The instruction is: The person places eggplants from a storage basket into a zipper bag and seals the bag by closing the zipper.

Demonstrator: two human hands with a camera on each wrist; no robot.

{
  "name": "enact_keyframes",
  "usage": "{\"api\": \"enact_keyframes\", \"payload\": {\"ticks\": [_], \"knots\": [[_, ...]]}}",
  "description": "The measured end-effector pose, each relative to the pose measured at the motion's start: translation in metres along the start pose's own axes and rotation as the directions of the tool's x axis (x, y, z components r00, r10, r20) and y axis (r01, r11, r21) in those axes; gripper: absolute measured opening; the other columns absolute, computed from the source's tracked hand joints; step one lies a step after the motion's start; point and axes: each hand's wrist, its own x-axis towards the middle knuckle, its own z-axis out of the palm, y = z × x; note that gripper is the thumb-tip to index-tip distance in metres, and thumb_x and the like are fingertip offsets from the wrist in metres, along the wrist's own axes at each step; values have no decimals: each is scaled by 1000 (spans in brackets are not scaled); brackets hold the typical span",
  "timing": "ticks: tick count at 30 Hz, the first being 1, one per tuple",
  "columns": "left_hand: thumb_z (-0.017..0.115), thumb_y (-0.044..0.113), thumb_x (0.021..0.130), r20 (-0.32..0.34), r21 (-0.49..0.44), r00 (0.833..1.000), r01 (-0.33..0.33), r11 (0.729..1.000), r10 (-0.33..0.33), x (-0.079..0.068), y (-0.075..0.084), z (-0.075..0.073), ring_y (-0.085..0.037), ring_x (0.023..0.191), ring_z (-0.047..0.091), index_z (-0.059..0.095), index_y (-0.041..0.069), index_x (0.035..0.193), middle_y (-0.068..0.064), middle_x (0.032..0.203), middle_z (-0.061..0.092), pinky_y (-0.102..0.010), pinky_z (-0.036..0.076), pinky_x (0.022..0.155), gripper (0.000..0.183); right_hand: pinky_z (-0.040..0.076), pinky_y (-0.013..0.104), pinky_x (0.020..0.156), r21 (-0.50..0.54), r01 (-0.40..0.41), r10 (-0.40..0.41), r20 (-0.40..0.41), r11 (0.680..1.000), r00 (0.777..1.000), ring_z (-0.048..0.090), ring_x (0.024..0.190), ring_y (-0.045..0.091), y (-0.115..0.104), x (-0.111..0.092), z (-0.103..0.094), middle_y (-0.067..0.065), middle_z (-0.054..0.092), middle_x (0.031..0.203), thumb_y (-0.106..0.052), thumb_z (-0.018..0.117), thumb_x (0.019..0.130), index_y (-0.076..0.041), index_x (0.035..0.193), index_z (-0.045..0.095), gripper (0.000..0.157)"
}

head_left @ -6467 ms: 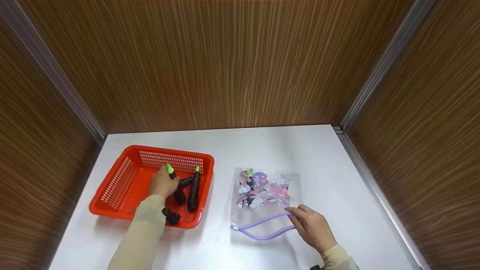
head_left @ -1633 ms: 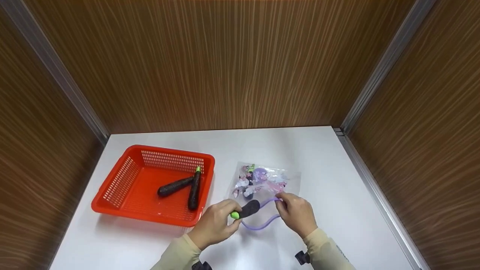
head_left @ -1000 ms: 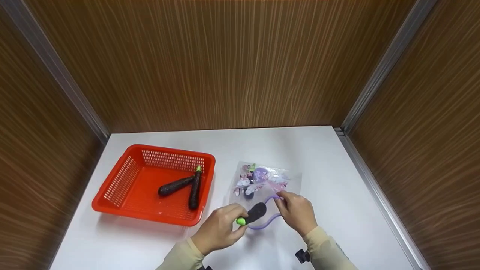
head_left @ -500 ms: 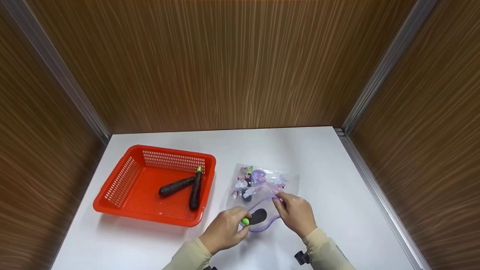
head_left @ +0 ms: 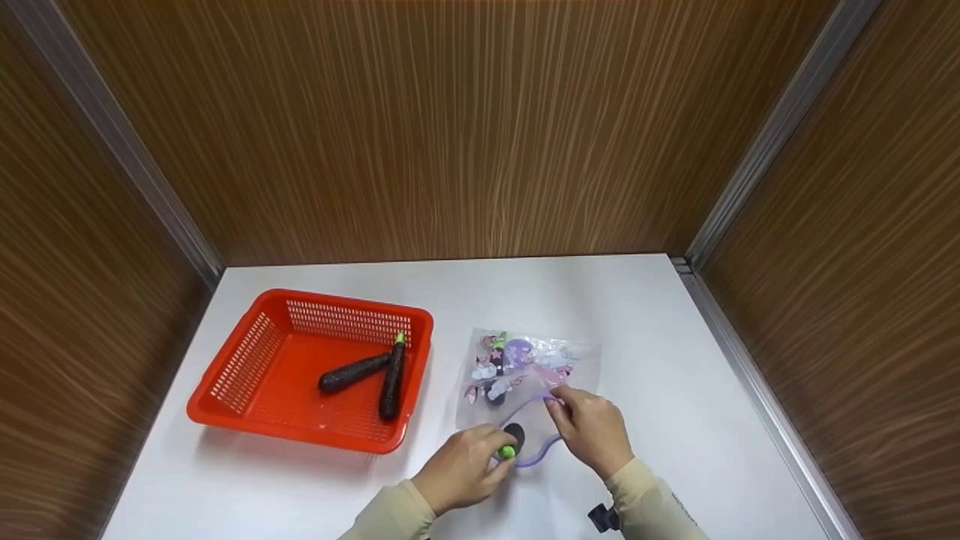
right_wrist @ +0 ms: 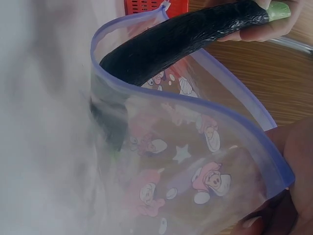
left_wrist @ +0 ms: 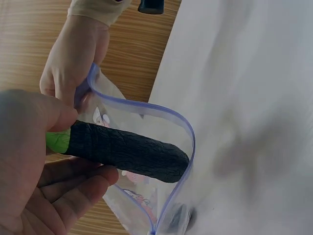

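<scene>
My left hand [head_left: 465, 466] pinches a dark eggplant [left_wrist: 127, 152] by its bright green stem end. The eggplant's blunt end dips into the mouth of a clear zip bag [right_wrist: 210, 147] printed with pink cartoon figures. With thumb and fingers, my right hand [head_left: 596, 429] pinches the bag's purple zip edge at the right side of the mouth, which gapes wide. Another dark eggplant [head_left: 495, 394] with a green tip lies inside the bag, partly hidden by the print. In the right wrist view, the held eggplant [right_wrist: 181, 41] slants down across the zip edge.
To the left stands a red plastic basket [head_left: 262, 430] with slotted walls. Two more eggplants [head_left: 390, 386] lie in it, one touching the other. Wood-grain panels [head_left: 450, 135] enclose the white table [head_left: 637, 322] at the back and sides.
Earlier, my left hand reached into the basket and took the eggplant out. Over the last second it has moved slightly right, tipping the eggplant into the bag's mouth. My right hand stays nearly still.
</scene>
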Motion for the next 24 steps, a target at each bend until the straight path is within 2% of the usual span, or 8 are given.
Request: {"api": "enact_keyframes", "payload": {"ticks": [8,15,24], "knots": [[61,19,82,30,44,999,37,998,-38,0,1,8,-11,87,60,65,8,100,0,95,62,-26,48,76,21,39,26,46,-9,9,-9,-3,1000,1000,44,50,4,-2,0,1,-11,53,61,-25,61,86,-16,84,66,10],[59,13,85,19,79,1000,20,997,-22,1,0,16,-16,98,59,63,3,107,-6,104,63,-28,45,85,24,41,26,47,3,5,-5,-7,1000,1000,46,52,3,-3,-1,2,-10,57,64,-25,62,85,-16,84,67,10],[59,15,85,-14,156,998,62,986,-61,6,5,32,-23,102,58,61,0,113,-14,111,60,-32,44,89,31,42,26,47,7,3,-3,-3,1000,1000,47,53,2,-3,-2,3,-10,58,65,-24,63,84,-17,83,67,8]]}}
